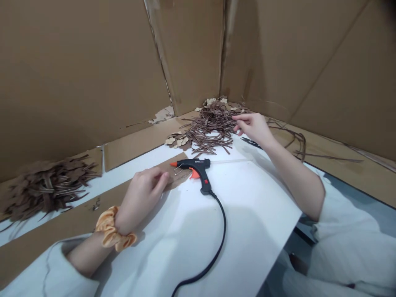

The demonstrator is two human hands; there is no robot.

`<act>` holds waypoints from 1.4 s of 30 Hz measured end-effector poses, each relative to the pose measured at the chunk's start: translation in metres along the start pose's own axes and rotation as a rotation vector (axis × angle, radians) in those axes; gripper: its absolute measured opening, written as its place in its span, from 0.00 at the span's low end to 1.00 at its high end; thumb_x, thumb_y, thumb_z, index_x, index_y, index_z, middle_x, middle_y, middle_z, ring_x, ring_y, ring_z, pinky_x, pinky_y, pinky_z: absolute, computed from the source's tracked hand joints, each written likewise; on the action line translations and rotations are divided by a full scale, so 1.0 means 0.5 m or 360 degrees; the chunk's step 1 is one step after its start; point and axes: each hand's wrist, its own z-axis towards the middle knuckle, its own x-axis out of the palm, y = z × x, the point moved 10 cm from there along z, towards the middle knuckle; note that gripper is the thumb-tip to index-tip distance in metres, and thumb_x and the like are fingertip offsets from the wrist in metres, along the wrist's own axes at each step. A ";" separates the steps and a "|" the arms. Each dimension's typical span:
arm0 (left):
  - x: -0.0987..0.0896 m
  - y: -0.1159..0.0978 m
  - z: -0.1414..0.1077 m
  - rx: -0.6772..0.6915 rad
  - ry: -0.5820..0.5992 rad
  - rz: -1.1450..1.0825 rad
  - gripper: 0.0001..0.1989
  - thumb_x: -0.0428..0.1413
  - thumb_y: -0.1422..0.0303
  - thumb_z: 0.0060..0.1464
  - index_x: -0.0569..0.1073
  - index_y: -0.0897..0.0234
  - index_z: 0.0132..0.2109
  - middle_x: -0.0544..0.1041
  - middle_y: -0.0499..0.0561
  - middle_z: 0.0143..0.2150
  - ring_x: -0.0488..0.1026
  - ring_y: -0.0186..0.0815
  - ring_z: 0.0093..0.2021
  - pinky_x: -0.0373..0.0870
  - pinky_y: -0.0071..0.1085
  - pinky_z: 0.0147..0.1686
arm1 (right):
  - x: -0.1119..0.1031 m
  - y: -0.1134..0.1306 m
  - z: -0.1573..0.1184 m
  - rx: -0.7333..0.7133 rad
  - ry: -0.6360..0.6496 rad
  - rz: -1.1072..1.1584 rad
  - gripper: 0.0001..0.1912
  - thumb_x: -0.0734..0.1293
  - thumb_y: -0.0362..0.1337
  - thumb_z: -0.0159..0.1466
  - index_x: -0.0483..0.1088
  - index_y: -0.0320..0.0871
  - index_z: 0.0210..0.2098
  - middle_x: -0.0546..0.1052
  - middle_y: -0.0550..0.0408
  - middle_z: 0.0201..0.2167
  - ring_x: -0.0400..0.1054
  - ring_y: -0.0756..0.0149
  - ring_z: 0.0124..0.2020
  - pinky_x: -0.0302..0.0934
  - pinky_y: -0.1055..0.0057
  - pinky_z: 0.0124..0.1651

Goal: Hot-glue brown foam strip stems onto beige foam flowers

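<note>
My right hand is over the right side of a pile of thin brown strips, fingers apart and index stretched out, with no strip visible in it. On a brown cardboard strip lies my left hand, loosely bent, thumb apart; its other fingers are partly hidden, and nothing shows in it. Just right of it, a black glue gun with orange nozzle and trigger rests on its wire stand, a clear glue stick poking from its back. Dark-bladed scissors lie partly behind my right forearm.
Flower-shaped tan and brown pieces lie beside the strips. Another brown bundle is at the left. The glue gun's black cord curves across the white tabletop. Cardboard walls enclose the back. Loose long strips lie at right.
</note>
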 end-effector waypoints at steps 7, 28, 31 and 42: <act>-0.008 -0.039 -0.011 0.0166 -0.0076 0.0103 0.18 0.43 0.62 0.61 0.67 0.61 0.26 0.72 0.48 0.23 0.68 0.38 0.27 0.63 0.33 0.32 | -0.005 -0.009 0.011 0.0055 0.0023 0.0002 0.16 0.60 0.40 0.64 0.75 0.35 0.37 0.79 0.49 0.24 0.73 0.67 0.22 0.65 0.74 0.30; 0.033 -0.212 -0.082 0.0918 -0.0171 0.0420 0.15 0.43 0.69 0.63 0.73 0.66 0.44 0.75 0.52 0.31 0.70 0.37 0.32 0.63 0.33 0.36 | -0.013 -0.014 0.007 0.0013 -0.0008 0.0105 0.24 0.56 0.47 0.66 0.71 0.37 0.51 0.76 0.53 0.21 0.73 0.64 0.22 0.65 0.70 0.30; -0.016 -0.149 -0.020 0.0651 -0.0076 0.0479 0.19 0.40 0.63 0.64 0.74 0.64 0.42 0.77 0.53 0.34 0.71 0.39 0.35 0.63 0.35 0.39 | -0.004 -0.012 0.004 0.0022 0.0049 0.0100 0.27 0.55 0.51 0.66 0.72 0.38 0.48 0.76 0.53 0.20 0.73 0.64 0.22 0.64 0.71 0.29; 0.033 0.085 0.237 -0.0008 0.0456 0.0726 0.16 0.46 0.64 0.58 0.74 0.64 0.45 0.79 0.56 0.40 0.75 0.42 0.40 0.64 0.29 0.34 | 0.022 0.029 -0.021 -0.0015 0.0126 -0.0130 0.25 0.57 0.47 0.64 0.73 0.40 0.19 0.81 0.48 0.38 0.72 0.65 0.22 0.62 0.71 0.27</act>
